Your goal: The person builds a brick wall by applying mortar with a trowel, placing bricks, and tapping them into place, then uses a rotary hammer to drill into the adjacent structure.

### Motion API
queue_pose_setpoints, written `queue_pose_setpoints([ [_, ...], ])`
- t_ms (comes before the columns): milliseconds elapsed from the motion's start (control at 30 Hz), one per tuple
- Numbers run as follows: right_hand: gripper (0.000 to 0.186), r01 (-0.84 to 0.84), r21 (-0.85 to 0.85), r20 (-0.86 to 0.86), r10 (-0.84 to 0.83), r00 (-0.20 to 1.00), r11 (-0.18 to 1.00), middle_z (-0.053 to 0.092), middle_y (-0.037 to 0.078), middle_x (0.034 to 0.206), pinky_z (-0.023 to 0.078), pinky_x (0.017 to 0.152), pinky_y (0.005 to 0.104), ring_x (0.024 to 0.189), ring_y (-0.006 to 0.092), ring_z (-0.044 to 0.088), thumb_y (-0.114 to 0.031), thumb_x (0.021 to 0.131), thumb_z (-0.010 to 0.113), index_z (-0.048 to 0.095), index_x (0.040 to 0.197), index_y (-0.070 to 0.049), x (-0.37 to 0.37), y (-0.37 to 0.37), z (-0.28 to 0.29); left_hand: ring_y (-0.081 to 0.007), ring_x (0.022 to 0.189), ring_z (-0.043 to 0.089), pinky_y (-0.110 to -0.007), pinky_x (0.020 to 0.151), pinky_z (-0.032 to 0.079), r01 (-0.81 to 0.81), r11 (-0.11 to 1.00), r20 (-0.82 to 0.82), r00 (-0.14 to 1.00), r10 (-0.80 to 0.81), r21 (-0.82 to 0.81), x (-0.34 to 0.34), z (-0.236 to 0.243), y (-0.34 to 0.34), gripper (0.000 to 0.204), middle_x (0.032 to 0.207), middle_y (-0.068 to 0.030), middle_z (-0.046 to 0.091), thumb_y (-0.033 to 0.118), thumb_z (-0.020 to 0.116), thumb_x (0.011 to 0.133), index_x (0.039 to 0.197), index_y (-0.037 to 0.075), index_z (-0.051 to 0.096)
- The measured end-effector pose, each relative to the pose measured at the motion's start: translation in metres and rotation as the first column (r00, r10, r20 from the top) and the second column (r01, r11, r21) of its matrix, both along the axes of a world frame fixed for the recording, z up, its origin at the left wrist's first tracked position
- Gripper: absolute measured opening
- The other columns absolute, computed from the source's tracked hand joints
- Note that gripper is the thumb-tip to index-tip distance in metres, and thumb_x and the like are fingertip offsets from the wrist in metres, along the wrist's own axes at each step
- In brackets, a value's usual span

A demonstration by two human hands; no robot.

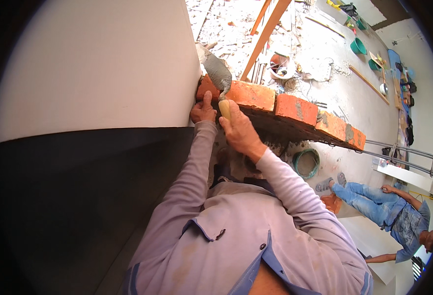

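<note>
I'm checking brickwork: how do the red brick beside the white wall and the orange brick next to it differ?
The red clay brick looks darker than the rectangular orange clay brick. The left hand touches the red brick, not the orange brick. Both lie in one row.

No legible lettering, labels, numbers or signs on anything in the head camera's view.

Trowel [217,70] over bricks [251,95] beside wall [103,73]
</note>
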State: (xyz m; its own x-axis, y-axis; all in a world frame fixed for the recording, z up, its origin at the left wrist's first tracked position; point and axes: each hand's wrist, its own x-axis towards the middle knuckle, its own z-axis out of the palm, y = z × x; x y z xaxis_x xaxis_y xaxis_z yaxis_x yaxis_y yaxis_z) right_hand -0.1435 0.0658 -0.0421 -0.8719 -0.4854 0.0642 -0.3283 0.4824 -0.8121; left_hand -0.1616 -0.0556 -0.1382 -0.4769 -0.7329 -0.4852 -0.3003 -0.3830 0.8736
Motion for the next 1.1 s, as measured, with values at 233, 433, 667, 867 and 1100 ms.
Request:
queue_pose_setpoints([
  [233,0.048,0.297,-0.244,0.788,0.011,0.616,0.923,0.048,0.003,0.079,0.043,0.038,0.0239,0.048,0.0095,0.047,-0.025,0.097,0.047,0.033,0.14,-0.009,0.012,0.09,0.064,-0.0089,0.037,0.044,-0.024,0.034,0.035,0.032,0.998,-0.01,0.999,-0.032,0.059,0.009,-0.003,-0.004,0.06,0.051,-0.0015,0.05,0.058,0.078,0.071,0.071,0.002,0.055],
  [433,0.045,0.302,0.048,0.691,-0.249,0.678,0.952,0.06,0.013,0.088,0.049,0.048,0.0337,0.059,0.0214,0.061,-0.023,0.095,0.05,0.042,0.133,-0.002,0.039,0.122,0.061,-0.0083,0.037,0.043,-0.023,0.034,0.035,0.075,0.988,-0.01,0.997,-0.074,0.133,0.013,0.005,-0.01,0.057,0.051,0.0006,0.046,0.055,0.076,0.074,0.075,0.001,0.057],
  [667,0.05,0.296,-0.029,0.594,-0.222,0.774,0.955,0.062,0.017,0.087,0.049,0.052,0.035,0.06,0.0211,0.062,-0.021,0.093,0.056,0.04,0.135,0.0,0.034,0.098,0.086,-0.0194,0.066,0.058,-0.035,0.062,0.048,0.483,0.653,0.173,0.86,-0.48,-0.583,0.026,0.044,-0.011,0.036,0.074,-0.0032,0.059,0.024,0.077,0.076,0.099,0.001,0.061],
  [867,0.051,0.283,-0.038,0.212,-0.269,0.94,0.958,0.063,0.024,0.102,0.054,0.076,0.0391,0.085,0.0364,0.066,-0.018,0.091,0.057,0.041,0.135,0.002,0.03,0.105,0.074,-0.0294,0.118,0.051,-0.04,0.096,0.042,0.603,-0.135,0.557,0.597,-0.577,-0.786,-0.003,0.085,-0.034,0.056,0.125,-0.0114,0.057,0.009,0.072,0.075,0.127,0.006,0.054],
  [1100,0.059,0.127,0.216,-0.122,-0.102,0.987,0.968,0.056,0.025,0.102,0.053,0.07,0.0468,0.08,0.0422,0.063,-0.016,0.089,0.057,0.033,0.14,0.001,0.023,0.087,0.044,-0.024,0.118,0.051,-0.044,0.103,0.035,0.423,-0.236,0.475,0.656,-0.586,-0.875,0.009,0.061,-0.011,0.045,0.125,-0.0013,0.06,0.026,0.074,0.075,0.118,0.018,0.064],
])
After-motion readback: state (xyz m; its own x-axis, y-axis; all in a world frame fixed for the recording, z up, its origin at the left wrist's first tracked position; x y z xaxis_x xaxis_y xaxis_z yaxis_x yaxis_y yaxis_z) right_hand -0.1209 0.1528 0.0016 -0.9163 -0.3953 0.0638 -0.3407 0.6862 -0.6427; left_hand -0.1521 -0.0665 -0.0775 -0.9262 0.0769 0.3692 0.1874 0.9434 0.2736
